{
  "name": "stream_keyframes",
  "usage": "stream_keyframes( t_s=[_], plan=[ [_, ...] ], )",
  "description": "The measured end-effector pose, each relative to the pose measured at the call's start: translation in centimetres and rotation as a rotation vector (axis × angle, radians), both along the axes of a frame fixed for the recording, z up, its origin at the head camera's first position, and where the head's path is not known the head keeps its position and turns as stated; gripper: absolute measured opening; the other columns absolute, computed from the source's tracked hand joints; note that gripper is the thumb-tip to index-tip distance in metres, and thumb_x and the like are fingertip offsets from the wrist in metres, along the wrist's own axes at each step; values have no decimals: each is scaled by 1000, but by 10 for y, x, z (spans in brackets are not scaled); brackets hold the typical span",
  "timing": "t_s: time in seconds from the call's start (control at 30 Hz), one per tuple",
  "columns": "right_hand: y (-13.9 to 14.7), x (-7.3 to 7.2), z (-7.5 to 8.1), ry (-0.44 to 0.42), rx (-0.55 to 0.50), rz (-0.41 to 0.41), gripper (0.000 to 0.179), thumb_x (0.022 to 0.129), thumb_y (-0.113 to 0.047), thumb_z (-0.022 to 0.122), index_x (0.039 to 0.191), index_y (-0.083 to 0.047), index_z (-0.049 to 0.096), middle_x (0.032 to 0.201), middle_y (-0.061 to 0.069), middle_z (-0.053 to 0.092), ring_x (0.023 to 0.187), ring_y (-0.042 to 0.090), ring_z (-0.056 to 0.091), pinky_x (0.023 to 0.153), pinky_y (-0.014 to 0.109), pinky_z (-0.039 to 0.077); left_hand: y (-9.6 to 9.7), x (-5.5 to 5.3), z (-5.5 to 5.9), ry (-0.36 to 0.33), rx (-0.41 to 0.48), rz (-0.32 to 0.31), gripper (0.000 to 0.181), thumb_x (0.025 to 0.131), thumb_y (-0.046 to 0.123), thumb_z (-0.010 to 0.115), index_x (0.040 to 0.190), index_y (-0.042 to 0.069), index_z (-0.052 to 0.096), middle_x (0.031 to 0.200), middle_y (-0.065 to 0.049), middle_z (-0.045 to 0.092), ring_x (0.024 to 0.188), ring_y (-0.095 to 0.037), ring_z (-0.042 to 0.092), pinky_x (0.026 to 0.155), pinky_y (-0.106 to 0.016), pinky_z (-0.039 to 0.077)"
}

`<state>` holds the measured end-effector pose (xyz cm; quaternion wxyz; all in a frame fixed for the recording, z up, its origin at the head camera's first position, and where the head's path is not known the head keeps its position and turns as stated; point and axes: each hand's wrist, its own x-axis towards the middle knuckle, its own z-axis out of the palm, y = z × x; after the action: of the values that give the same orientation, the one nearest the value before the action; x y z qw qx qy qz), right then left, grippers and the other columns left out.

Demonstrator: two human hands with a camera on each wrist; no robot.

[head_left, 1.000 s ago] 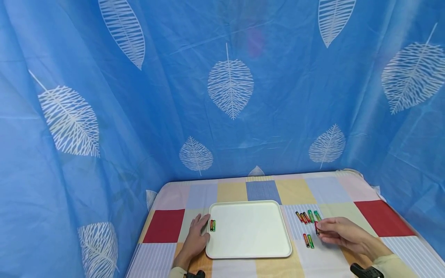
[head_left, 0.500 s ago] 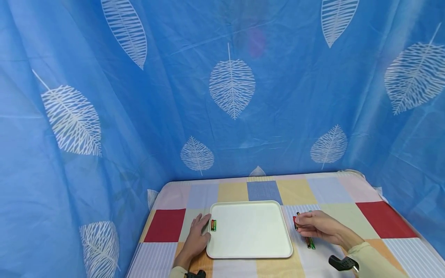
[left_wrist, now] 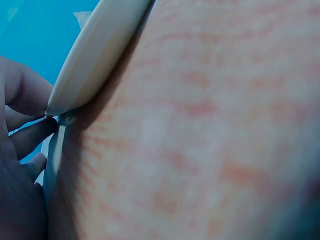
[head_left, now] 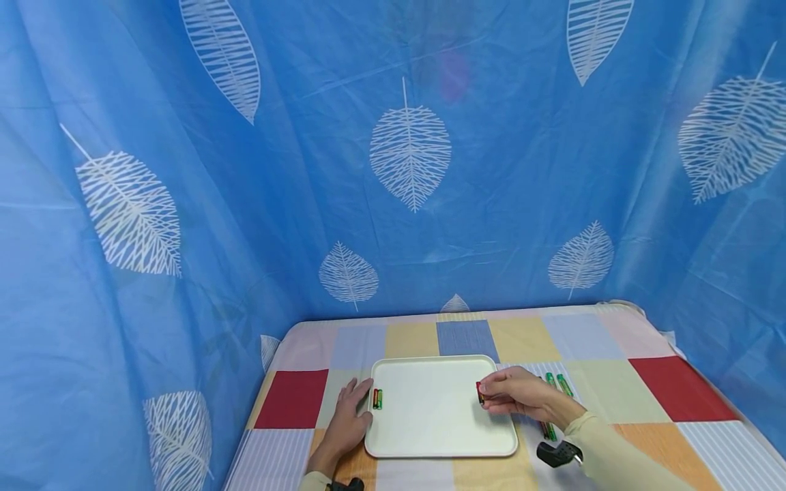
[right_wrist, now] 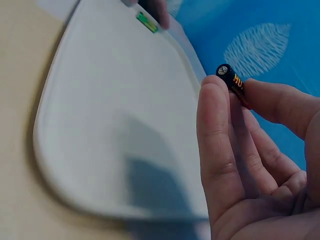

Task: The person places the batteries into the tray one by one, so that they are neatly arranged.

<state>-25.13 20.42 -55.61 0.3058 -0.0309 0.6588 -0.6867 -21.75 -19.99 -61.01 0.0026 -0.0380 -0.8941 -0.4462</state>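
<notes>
My right hand (head_left: 522, 393) pinches a black-and-red battery (head_left: 481, 393) between thumb and fingers, above the right part of the white tray (head_left: 430, 451). In the right wrist view the battery (right_wrist: 232, 82) points its metal end toward the camera, clear of the tray surface. My left hand (head_left: 348, 423) lies at the tray's left edge, its fingers touching the rim (left_wrist: 75, 75). Just inside that edge, a red battery (head_left: 376, 399) and a green battery (head_left: 380, 399) lie side by side on the tray.
Right of the tray, green batteries (head_left: 565, 385) lie on the patchwork tablecloth (head_left: 645, 389). Other batteries there are partly hidden by my right hand and wrist. A blue curtain with white leaves (head_left: 410, 259) hangs behind the table.
My right hand has carried the battery leftward from the group on the cloth to over the tray. My left hand has stayed at the tray's edge.
</notes>
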Motion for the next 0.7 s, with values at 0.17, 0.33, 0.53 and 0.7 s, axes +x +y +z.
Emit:
stream_keyframes(
  t_s=[0.17,0.33,0.53,0.7],
  plan=[
    [-25,-5,-7,6,10,28,33,101,-10,74,123,13,69,93,9,78,82,14,81,76,27,68,1,0,-1,13,8,-9,73,85,-4,59,157,1,57,168,-25,48,165,-57,19,131,-78,10],
    [-50,-12,-13,21,15,33,17,99,-6,74,110,6,74,89,10,77,79,15,80,74,27,68,1,0,0,7,0,-10,72,86,-3,60,158,2,57,169,-27,45,164,-58,18,130,-79,11],
    [-83,-18,-18,47,18,47,15,96,-2,74,107,8,74,85,9,76,76,15,78,73,29,68,1,0,1,14,2,-12,71,86,-3,59,157,1,56,169,-28,45,164,-58,19,131,-79,12],
    [-109,-22,-25,55,43,57,17,96,-2,75,109,9,75,84,11,77,72,14,77,70,29,68,0,-1,-1,26,0,-8,71,86,-3,60,157,1,58,168,-28,46,164,-58,20,131,-79,11]
  ],
)
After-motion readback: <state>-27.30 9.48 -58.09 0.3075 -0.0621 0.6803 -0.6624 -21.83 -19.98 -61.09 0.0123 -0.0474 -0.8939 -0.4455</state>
